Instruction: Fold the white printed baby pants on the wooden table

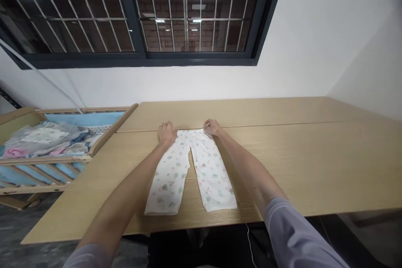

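A small pair of white baby trousers (191, 171) with a pastel print lies flat on the wooden table (298, 155), waistband away from me and both legs pointing toward me. My left hand (166, 133) rests on the left corner of the waistband with its fingers curled on the cloth. My right hand (212, 127) grips the right corner of the waistband, fingers closed on the fabric. Both arms reach forward on either side of the trousers.
A wooden baby cot (94, 146) stands to the left of the table, holding a heap of small clothes (47, 140) on a blue mattress. A white wall and a barred dark window (138, 12) rise behind the table. A thin white cable (249, 238) hangs below the table's front edge.
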Available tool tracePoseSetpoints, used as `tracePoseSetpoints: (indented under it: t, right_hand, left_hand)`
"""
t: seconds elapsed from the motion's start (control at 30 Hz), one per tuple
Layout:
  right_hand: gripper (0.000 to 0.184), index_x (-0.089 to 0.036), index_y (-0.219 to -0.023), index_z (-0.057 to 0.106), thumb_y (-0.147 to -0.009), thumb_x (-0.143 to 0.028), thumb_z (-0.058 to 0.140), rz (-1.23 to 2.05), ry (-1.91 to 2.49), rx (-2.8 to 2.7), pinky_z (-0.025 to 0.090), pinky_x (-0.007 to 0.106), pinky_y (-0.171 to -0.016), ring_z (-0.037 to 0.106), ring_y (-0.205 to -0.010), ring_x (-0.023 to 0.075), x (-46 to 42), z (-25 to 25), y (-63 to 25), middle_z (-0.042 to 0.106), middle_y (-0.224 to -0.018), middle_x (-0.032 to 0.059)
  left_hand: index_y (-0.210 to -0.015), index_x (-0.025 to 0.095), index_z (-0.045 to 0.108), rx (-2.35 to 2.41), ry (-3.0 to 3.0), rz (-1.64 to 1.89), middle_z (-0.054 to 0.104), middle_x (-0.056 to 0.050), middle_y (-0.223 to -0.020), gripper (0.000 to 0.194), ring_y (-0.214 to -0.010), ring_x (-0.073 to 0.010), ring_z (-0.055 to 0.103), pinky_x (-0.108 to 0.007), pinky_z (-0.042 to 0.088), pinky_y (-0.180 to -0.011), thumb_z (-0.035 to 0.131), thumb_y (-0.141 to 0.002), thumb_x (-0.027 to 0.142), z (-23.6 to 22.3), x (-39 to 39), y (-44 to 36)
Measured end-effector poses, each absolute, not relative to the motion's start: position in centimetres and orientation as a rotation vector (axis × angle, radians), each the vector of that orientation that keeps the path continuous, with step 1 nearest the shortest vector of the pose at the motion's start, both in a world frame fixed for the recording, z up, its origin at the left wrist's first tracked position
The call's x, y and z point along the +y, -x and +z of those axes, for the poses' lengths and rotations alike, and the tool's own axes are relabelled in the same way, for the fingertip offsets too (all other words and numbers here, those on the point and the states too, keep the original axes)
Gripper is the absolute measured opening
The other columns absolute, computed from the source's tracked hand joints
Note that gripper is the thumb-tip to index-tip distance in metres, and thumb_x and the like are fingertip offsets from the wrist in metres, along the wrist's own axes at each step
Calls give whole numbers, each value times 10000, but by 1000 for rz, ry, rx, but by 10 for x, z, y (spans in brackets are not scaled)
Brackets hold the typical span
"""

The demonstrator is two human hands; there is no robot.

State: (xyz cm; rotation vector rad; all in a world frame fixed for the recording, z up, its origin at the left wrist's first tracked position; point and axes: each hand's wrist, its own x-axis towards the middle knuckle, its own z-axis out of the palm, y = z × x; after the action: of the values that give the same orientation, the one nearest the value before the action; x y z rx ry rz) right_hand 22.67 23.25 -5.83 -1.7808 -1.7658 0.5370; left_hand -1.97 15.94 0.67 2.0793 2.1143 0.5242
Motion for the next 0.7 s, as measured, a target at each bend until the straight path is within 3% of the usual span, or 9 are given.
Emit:
tracePoseSetpoints:
  t: [0.07,0.2,0.33,0.53,0.7]
  right_hand:
    - [274,-149,-1099,697,-843,-246,686,553,1812,-1745,474,217,-761,667,-873,166,235,-53,-234,741,-1010,79]
    - [197,-147,-922,732,-819,-316,729,615,1841,-1754,472,211,-718,681,-869,177,236,-45,-245,755,-965,73]
    - [207,-153,-791,742,-770,-356,776,665,1846,-1798,469,217,-700,689,-866,194,235,-45,-247,759,-902,62]
    - [148,-161,-750,735,-718,-294,792,667,1844,-1823,479,228,-726,686,-872,198,231,-45,-238,753,-858,57]
    - [111,-163,-721,692,-679,-233,768,650,1833,-1782,477,228,-715,671,-848,193,228,-40,-230,724,-800,38]
  left_hand:
    - [-1264,117,542,1983,-2214,487,594,-217,-1343,395,-1276,-314,522,-410,403,-1023,450,-987,383,17,128,-2]
    - [-996,191,673,1611,-2392,261,739,-95,-917,454,-867,-271,692,-371,503,-791,498,-910,601,14,35,-52]
    - [-858,155,727,1219,-2577,-66,734,-151,-807,618,-805,-335,710,-462,523,-754,395,-908,674,-6,-48,-89]
    - [-940,121,755,1211,-2528,-149,759,-177,-925,465,-906,-335,720,-452,530,-807,436,-934,460,-19,-69,-105]
    - [-817,155,727,1232,-2493,-55,741,-137,-811,296,-755,-272,695,-369,479,-675,487,-863,322,-13,-67,-95]
